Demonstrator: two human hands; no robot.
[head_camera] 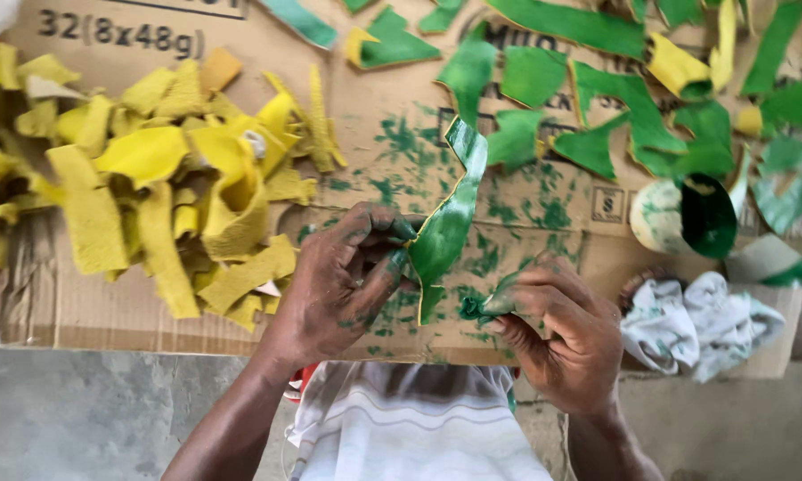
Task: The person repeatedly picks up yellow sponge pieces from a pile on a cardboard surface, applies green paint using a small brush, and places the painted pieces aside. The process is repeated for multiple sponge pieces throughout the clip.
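My left hand (pixel 343 281) pinches a long curved scrap (pixel 447 223) painted glossy green, holding it upright over the flattened cardboard (pixel 98 307). My right hand (pixel 557 325) grips a small green-soaked wad (pixel 474 307) right beside the scrap's lower end. Both hands are smeared with green paint. Green smudges stain the cardboard under them.
A heap of yellow scraps (pixel 151 178) lies at the left. Several green-painted scraps (pixel 632 116) are spread at the upper right. A small bowl of green paint (pixel 686 216) and a stained white rag (pixel 695 321) sit at the right. Grey floor (pixel 80 419) lies below.
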